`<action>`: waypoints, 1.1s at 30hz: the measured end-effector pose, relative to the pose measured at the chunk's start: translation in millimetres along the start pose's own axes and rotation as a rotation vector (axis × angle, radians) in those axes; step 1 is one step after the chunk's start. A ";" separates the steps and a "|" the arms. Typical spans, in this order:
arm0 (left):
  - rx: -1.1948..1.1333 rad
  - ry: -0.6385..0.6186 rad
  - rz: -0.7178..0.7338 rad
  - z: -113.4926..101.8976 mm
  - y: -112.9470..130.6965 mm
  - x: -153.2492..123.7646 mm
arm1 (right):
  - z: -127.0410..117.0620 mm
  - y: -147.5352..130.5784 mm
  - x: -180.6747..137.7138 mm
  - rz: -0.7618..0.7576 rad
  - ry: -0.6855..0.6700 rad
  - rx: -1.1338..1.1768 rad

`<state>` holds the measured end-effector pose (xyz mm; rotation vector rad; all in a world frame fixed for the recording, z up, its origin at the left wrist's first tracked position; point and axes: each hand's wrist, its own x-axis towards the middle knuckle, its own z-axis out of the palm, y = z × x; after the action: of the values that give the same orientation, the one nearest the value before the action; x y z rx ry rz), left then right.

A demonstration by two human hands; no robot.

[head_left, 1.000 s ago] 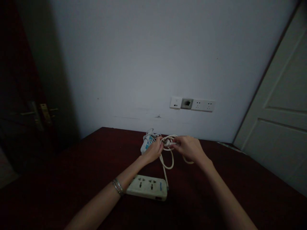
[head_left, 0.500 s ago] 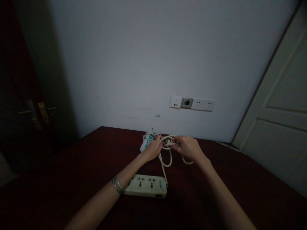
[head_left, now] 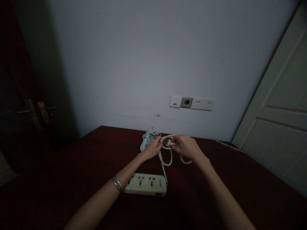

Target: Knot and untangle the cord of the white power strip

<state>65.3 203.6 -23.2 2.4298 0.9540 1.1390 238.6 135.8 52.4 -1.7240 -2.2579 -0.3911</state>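
Observation:
My left hand [head_left: 153,148] is closed on loops of a white power cord [head_left: 169,163], held just above the far part of the table. My right hand [head_left: 185,146] pinches the same cord by its plug [head_left: 169,142], whose pins point toward my left hand. From the loops the cord runs down to a white power strip [head_left: 148,184] lying near my left forearm, which hides its left end. Just beyond my left hand lies a second, white and blue power strip [head_left: 146,142] with a thin cord bundled on it.
The dark red table [head_left: 91,179] meets a pale wall [head_left: 134,64] at the back. Wall sockets [head_left: 202,104] sit above its rear edge. A white panelled door [head_left: 283,127] stands at the right, a dark door with a handle [head_left: 43,111] at the left.
Both hands stay almost in place on the cord. The plug in my right hand has turned slightly and shows more clearly between the hands. The power strips have not moved.

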 end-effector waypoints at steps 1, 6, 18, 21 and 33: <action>-0.013 0.000 -0.013 -0.1 -0.5 0.5 | -0.2 -0.4 0.2 0.003 -0.005 0.000; -0.058 -0.004 -0.073 -2.8 0.2 1.4 | 0.3 -3.1 0.3 0.004 -0.024 -0.023; -0.063 0.046 -0.120 -5.7 5.1 3.8 | 5.9 -10.7 -0.1 0.055 -0.044 -0.085; -0.048 0.053 -0.104 -5.1 5.7 3.5 | 10.3 -9.9 -0.1 0.083 -0.015 -0.083; -0.032 0.056 -0.101 -7.6 6.8 2.9 | 31.0 -11.6 1.2 0.199 0.040 0.019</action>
<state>63.9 200.5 -13.2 2.3083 1.0545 1.1831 225.4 145.5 23.6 -1.8913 -2.0321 -0.3561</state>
